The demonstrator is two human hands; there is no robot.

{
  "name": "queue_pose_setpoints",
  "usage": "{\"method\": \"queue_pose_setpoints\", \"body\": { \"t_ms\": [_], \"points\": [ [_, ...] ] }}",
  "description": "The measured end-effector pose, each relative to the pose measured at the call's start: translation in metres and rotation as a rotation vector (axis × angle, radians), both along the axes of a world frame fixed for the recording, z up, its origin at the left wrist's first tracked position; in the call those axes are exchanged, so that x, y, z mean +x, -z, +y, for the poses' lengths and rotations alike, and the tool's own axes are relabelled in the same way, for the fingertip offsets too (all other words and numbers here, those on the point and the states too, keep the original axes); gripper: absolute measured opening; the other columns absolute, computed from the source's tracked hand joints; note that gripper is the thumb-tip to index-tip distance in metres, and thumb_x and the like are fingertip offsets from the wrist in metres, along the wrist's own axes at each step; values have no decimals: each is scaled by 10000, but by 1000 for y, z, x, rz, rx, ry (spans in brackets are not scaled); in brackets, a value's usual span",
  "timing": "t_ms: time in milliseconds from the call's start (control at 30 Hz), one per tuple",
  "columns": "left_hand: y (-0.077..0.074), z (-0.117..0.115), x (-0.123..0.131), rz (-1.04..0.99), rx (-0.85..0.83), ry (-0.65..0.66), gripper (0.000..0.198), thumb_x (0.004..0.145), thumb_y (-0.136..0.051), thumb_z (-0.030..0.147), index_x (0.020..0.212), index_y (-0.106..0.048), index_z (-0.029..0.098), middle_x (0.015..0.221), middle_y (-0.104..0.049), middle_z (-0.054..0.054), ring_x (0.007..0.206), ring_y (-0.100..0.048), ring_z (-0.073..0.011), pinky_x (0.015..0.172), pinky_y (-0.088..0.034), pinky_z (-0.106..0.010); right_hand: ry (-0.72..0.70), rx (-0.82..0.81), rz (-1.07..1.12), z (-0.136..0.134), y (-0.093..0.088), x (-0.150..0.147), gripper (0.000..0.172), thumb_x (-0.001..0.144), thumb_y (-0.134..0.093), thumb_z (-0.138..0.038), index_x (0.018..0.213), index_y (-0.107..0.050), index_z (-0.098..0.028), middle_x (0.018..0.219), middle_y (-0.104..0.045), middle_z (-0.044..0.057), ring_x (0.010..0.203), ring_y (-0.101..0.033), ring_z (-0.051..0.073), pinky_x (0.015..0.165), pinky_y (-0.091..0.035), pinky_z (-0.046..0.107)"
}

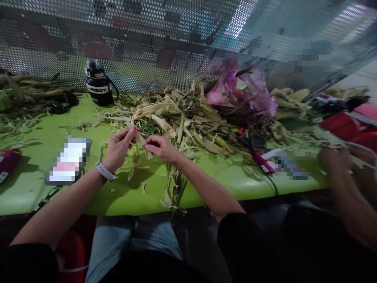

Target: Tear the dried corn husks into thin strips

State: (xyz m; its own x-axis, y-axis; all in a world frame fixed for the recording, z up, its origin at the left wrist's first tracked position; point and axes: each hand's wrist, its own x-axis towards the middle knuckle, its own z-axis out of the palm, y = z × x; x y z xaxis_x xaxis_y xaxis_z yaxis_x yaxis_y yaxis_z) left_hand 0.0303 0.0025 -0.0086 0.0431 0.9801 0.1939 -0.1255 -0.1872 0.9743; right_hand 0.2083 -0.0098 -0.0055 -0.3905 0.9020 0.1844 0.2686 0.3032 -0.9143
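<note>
Between my two hands a pale strip of dried corn husk (140, 140) is stretched just above the green tabletop (118, 196). My left hand (120, 146), with a light watch band on its wrist, pinches the strip's upper left end. Fingers of my right hand (159, 147) are closed on it lower down, to the right. Thin torn shreds of husk (134, 169) hang or lie below the hands; I cannot tell which. Right behind them spreads a large heap of dried corn husks (188, 118), and a bundle of narrow strips (173, 188) drapes toward the table's front edge.
A black bottle (100, 86) stands behind my left hand. On the left lie a phone (69, 161) and a magenta object (7, 163). A pink plastic bag (241, 94) rests behind the heap. At right, a co-worker's hands (338, 159) work beside another phone (290, 165).
</note>
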Motion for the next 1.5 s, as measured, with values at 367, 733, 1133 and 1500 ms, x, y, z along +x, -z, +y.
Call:
{"method": "queue_pose_setpoints", "body": {
  "t_ms": [367, 733, 1133, 1500],
  "points": [
    [-3, -3, 1, 30, 41, 126, 318, 680, -874, 394, 735, -652, 174, 608, -574, 27, 508, -448, -72, 450, -313, -223, 51, 98, 97, 0, 7, -2, 233, 846, -636, -405, 865, -684, -178, 784, -633, 4, 712, -532, 123, 691, -447, 275],
    [1, 4, -3, 12, 36, 146, 288, 728, -849, 352, 768, -640, 159, 690, -615, 12, 595, -515, -75, 533, -386, -209, 79, -37, 210, 2, 8, -3, 333, 809, -695, -514, 842, -647, -186, 712, -606, -16, 612, -517, 107, 603, -453, 261],
    [3, 7, -2, -66, -3, 105, 504, 652, -893, 331, 1010, -574, 180, 691, -686, 28, 601, -610, -99, 545, -427, -211, 95, -97, 180, 1, 8, -3, 349, 774, -723, -520, 801, -620, -187, 714, -584, -22, 623, -518, 105, 566, -477, 248],
    [-1, 8, -4, -43, -38, 173, 464, 670, -892, 345, 1033, -659, 174, 730, -703, 3, 644, -623, -103, 562, -434, -208, 84, -134, 244, 7, 10, -1, 392, 756, -725, -551, 825, -592, -188, 698, -608, -24, 611, -551, 106, 570, -503, 248]
  ]
}}
